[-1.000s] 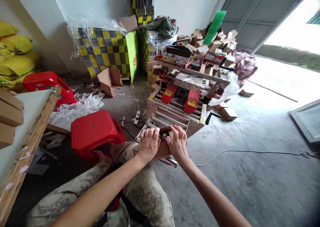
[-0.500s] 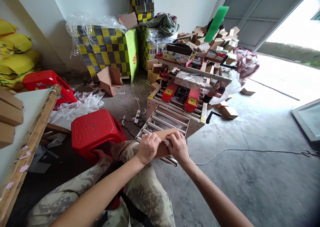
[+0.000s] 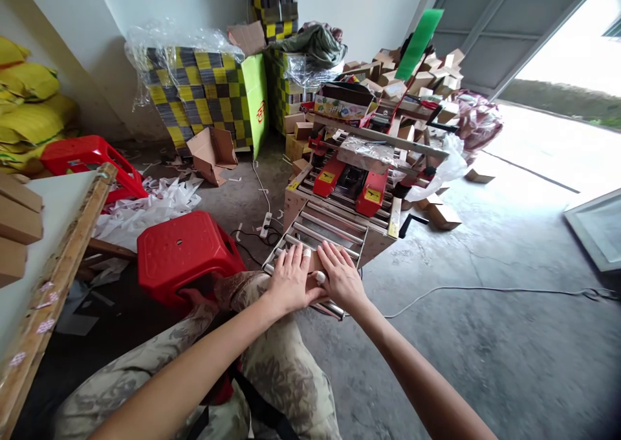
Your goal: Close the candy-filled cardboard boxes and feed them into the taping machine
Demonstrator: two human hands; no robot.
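Note:
A small brown cardboard box (image 3: 315, 261) lies on the metal roller conveyor (image 3: 322, 234) in front of me, mostly hidden under both hands. My left hand (image 3: 292, 281) rests flat on its left part with the fingers stretched forward. On the right part lies my right hand (image 3: 340, 278), also flat, its fingers out and its thumb near the left thumb. White wrapping shows on a finger of the left hand and on the right thumb. Beyond the rollers stands a carton sealing machine (image 3: 352, 181) with red side pieces.
A red plastic stool (image 3: 180, 246) stands left of my legs. At far left, cardboard boxes (image 3: 19, 213) sit on a wood-edged table (image 3: 72, 259). Many small cartons (image 3: 427, 77) are heaped behind the machine. A grey cable (image 3: 485, 290) crosses the floor at right.
Both hands have gone from curled, pinching fingers at the box's middle to flat, outstretched fingers pressed on its top. The box now sits lower under them on the rollers.

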